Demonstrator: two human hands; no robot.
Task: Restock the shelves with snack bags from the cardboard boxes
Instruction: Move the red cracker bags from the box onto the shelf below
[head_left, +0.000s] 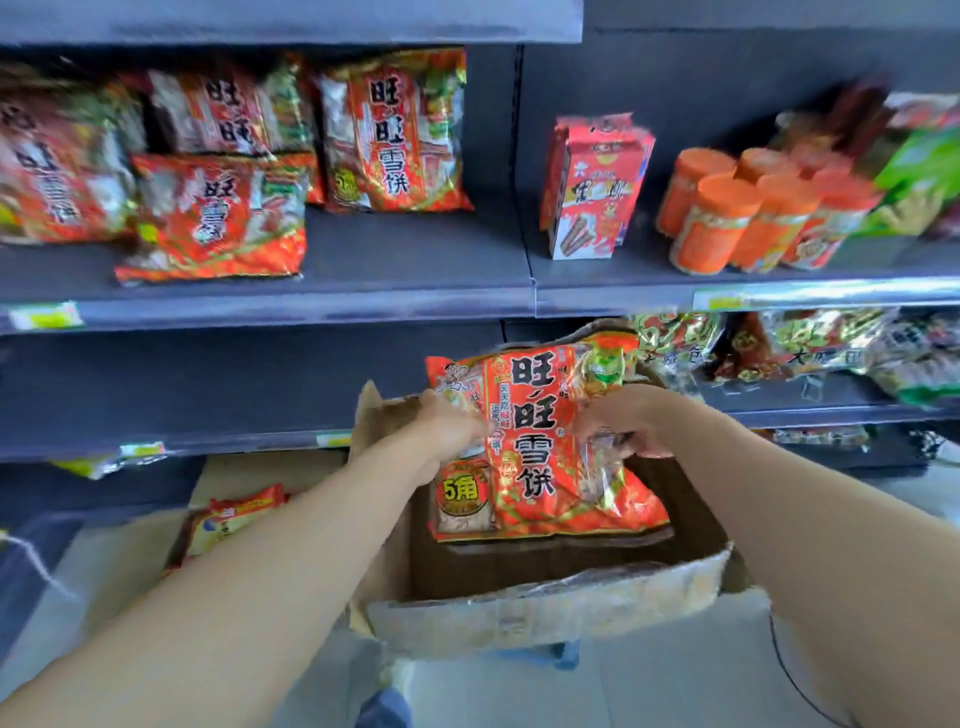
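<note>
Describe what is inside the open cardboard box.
A red snack bag, gripped by the left hand and right hand, is in the cardboard box. Whatever lies under the bag is hidden.

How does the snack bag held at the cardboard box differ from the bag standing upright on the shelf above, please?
The held bag is gripped by left hand and right hand at the cardboard box; the upright shelf bag stands untouched. The held bag is alone; the upright shelf bag has similar bags beside it. Both share the red-orange print.
</note>
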